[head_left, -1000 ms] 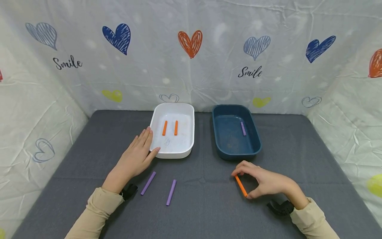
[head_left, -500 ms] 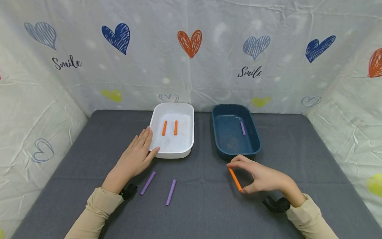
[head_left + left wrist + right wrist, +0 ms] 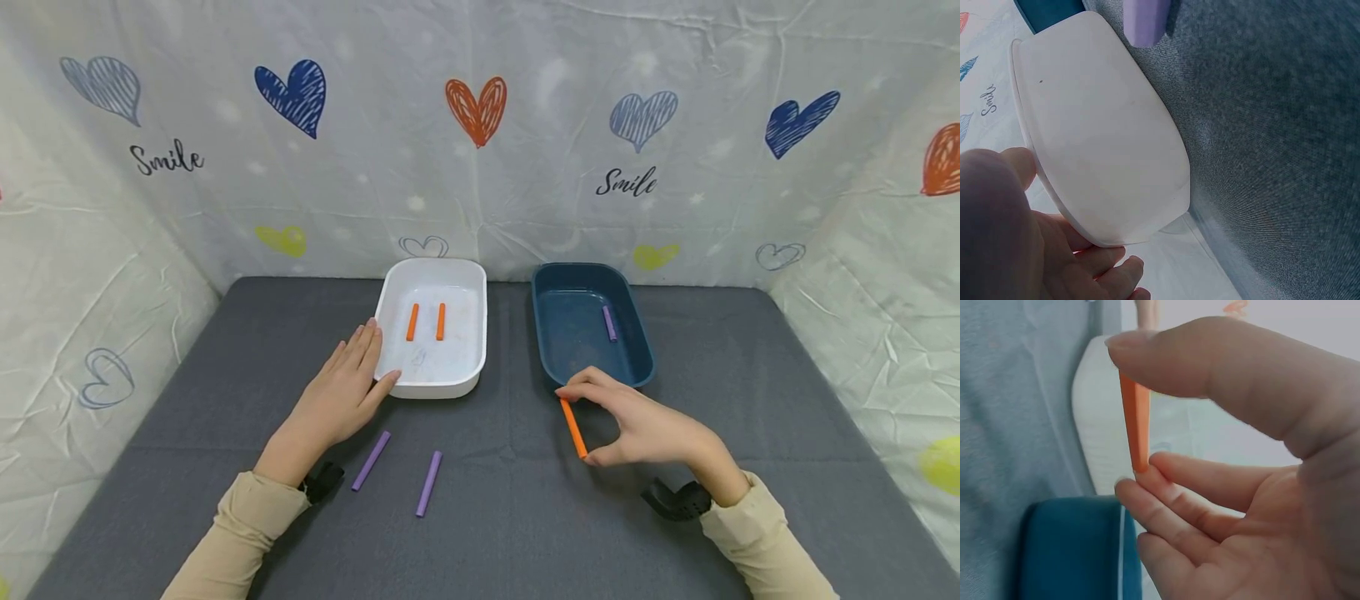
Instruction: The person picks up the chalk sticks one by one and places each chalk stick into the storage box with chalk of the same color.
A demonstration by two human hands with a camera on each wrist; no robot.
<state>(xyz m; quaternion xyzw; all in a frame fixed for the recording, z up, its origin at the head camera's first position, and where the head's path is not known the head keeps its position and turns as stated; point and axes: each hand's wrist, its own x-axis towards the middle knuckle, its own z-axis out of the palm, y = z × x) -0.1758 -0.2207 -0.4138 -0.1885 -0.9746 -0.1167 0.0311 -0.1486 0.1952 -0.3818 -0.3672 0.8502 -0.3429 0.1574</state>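
My left hand (image 3: pixel 337 383) lies with fairly straight fingers along the near left corner of a white container (image 3: pixel 468 350), thumb and fingertips at its rim. In the left wrist view the thumb (image 3: pixel 1021 165) touches that rim. My right hand (image 3: pixel 645 425) pinches an orange stick (image 3: pixel 574 429) by its ends between thumb and fingers, just before the near edge of a dark blue container (image 3: pixel 562 337). The right wrist view shows the flat-sided orange stick (image 3: pixel 1137 425) between thumb and fingertips. Two orange sticks (image 3: pixel 440 322) lie inside the white container.
One purple stick (image 3: pixel 609 323) is inside the blue container. On the grey tablecloth (image 3: pixel 510 533), two more purple sticks (image 3: pixel 428 484) lie in front of the white container, near my left wrist. A white curtain (image 3: pixel 555 200) printed with hearts hangs behind both containers.
Pinching the orange stick, my right hand has moved forward and left, from the tablecloth to the near edge of the blue container. My left hand stays at the white container.
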